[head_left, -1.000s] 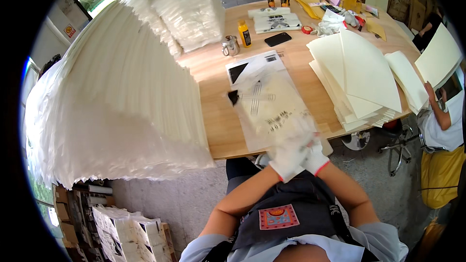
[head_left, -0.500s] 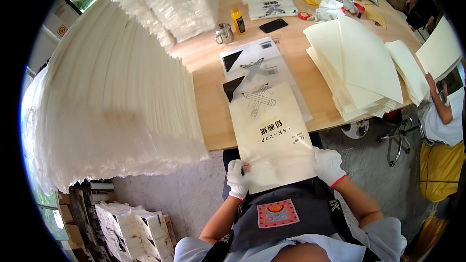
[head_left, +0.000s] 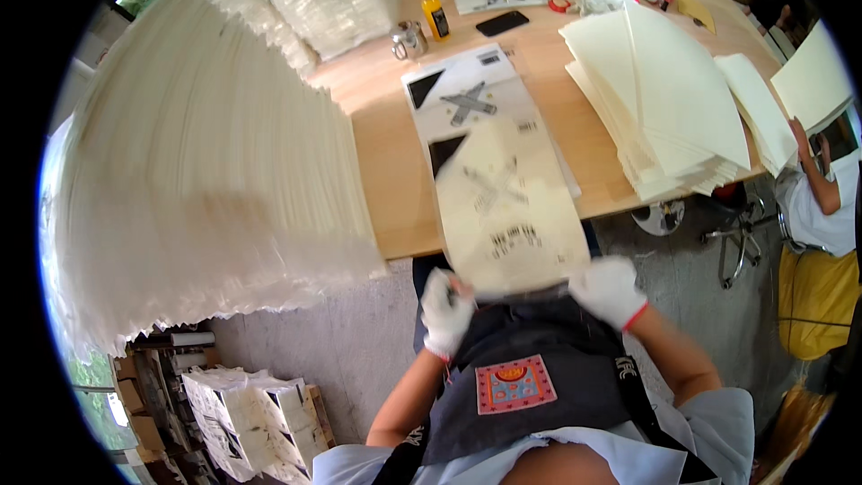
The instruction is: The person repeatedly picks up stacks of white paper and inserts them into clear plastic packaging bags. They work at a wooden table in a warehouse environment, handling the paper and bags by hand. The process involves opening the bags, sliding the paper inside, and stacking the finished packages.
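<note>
A clear printed plastic bag with cream drawing paper (head_left: 512,216) inside lies partly over the table's near edge, its near end toward my apron. Two crossed pencils and dark lettering are printed on it, blurred by motion. My left hand (head_left: 447,313), in a white knit glove with bare fingertips showing, pinches its near left corner. At the near right corner, my gloved right hand (head_left: 608,293) grips the edge, its fingers partly smeared. Beneath the far end, more printed plastic bags (head_left: 467,81) lie flat on the table (head_left: 395,207).
At left towers a tall stack of plastic-wrapped cream sheets (head_left: 224,153). Fanned cream paper (head_left: 655,108) covers the right side. Farther back are a metal cup (head_left: 409,39), a yellow bottle (head_left: 435,16) and a black phone (head_left: 502,23). A co-worker's arm (head_left: 813,166) handles paper at far right.
Both hands have risen a little, and the bag's near end has moved up and away from me over the table. The bag now covers more of the printed bags below.
</note>
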The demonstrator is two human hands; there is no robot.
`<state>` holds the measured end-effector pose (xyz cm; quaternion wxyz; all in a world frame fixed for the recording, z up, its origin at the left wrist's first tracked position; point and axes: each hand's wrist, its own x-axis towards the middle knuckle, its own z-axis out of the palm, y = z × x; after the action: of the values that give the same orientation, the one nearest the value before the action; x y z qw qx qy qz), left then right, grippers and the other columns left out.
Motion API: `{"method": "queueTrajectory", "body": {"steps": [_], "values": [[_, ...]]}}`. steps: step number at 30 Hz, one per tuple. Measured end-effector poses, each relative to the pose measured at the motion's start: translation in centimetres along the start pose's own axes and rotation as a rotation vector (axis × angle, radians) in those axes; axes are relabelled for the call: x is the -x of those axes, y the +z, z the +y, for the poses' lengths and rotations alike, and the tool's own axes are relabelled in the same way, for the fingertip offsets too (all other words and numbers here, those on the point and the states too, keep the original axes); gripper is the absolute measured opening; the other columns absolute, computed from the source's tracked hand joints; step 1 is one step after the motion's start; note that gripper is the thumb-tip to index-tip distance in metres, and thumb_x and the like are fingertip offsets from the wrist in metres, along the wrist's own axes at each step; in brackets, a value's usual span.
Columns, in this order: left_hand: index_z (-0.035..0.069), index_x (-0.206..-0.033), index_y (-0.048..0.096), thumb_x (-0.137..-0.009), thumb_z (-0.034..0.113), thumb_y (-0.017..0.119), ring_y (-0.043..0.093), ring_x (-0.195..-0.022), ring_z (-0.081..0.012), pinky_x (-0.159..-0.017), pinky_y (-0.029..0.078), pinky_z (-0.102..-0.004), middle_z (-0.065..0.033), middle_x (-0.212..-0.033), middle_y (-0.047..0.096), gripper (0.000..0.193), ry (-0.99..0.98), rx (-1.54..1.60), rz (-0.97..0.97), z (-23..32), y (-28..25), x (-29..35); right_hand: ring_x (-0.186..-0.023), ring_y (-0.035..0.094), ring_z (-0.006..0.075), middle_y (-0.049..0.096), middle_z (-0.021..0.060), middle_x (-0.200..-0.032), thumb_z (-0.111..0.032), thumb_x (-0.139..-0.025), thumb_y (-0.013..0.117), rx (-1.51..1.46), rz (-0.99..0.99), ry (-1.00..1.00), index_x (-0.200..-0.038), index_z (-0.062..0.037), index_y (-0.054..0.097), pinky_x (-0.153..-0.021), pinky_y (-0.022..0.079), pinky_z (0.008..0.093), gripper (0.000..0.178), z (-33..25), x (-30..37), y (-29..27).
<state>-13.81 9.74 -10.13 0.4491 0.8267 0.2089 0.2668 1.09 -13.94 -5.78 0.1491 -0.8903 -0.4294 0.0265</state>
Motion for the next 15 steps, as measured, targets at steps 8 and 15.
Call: {"method": "queueTrajectory", "body": {"steps": [8, 15], "values": [[0.007, -0.078, 0.046, -0.070, -0.005, 0.056, 0.050, -0.056, -0.0126, -0.055, 0.044, -0.0276, -0.0029, -0.062, 0.049, 0.017, -0.404, -0.117, 0.026, -9.1, -2.4, 6.9, -0.065, 0.062, 0.0331, 0.062, 0.0130, -0.070, -0.021, -0.085, 0.043, -0.135, -0.296, 0.178, -0.071, -0.0112, 0.064, -0.061, 0.049, 0.0445, 0.026, 1.4, 3.9, 4.8], [0.003, -0.104, 0.054, -0.089, 0.019, 0.058, 0.048, -0.066, -0.0073, -0.062, 0.044, -0.0235, -0.0017, -0.084, 0.057, 0.022, -0.740, 0.394, 0.222, -9.8, -0.9, 3.8, -0.058, 0.056, 0.0106, 0.063, 0.0076, -0.077, -0.030, -0.093, 0.051, -1.300, -0.248, 0.781, -0.108, -0.0001, 0.059, -0.053, 0.047, 0.0239, 0.034, 3.8, -2.7, 9.0]]}}
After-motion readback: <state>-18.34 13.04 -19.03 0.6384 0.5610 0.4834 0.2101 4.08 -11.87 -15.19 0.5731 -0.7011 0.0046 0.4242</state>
